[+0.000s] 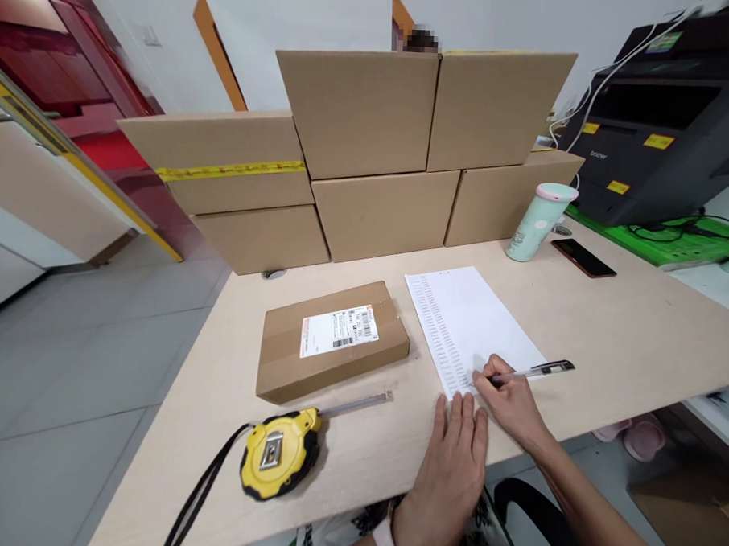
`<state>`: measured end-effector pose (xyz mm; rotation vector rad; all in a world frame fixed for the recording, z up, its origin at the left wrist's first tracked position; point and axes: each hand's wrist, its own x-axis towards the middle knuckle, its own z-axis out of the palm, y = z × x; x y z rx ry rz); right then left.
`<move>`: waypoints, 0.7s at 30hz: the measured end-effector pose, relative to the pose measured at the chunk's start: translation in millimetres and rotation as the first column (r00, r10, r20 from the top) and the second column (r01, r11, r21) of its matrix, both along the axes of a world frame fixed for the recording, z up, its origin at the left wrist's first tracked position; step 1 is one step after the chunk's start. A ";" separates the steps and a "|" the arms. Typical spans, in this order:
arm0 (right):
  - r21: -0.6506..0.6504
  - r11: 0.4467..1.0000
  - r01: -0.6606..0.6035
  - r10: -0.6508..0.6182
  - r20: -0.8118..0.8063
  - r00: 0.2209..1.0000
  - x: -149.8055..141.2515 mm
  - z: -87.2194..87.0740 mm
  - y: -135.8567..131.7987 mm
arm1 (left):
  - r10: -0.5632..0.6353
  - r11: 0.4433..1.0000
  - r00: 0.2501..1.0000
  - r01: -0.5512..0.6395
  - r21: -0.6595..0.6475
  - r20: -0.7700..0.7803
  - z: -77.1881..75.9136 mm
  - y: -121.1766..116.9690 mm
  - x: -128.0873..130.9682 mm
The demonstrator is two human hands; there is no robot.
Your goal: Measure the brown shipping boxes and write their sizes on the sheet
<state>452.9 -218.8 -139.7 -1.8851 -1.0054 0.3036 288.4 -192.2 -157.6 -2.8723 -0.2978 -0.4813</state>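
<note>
at a pale wood table (628, 317), a person's right hand (512, 398) pinches a black-capped pen (545, 368) between thumb and fingers, its tip by the foot of a printed column on a white sheet of paper (480, 322); whether the tip touches the page cannot be told. the left hand (451, 462), a pale band (385, 539) at its wrist, lies palm down over the table's near edge, fingers straight and slightly spread, fingertips at the sheet's near end, holding no object.

the sheet rests flat between the table's near and far edges, the print running down its left side. just to its left lies a closed cardboard parcel (327, 369) with a white shipping label (339, 331) on top. a yellow-and-black tape measure (280, 454) sits toward the table's near left corner, its blade (359, 404) drawn partly out just in front of the parcel, its black strap (206, 485) trailing to the near edge.

stacked cardboard boxes (384, 213) line the far edge. near the table's far right side, a mint-green tumbler (532, 226) leans in the view beside a dark phone (584, 258); beyond stands a black printer (653, 149).
</note>
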 end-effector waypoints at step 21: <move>0.129 0.986 0.100 -0.092 -0.072 0.993 4.5 -7.3 -4.0 | -0.011 0.999 1.000 0.010 -0.040 -0.028 -0.4 0.2 -1.9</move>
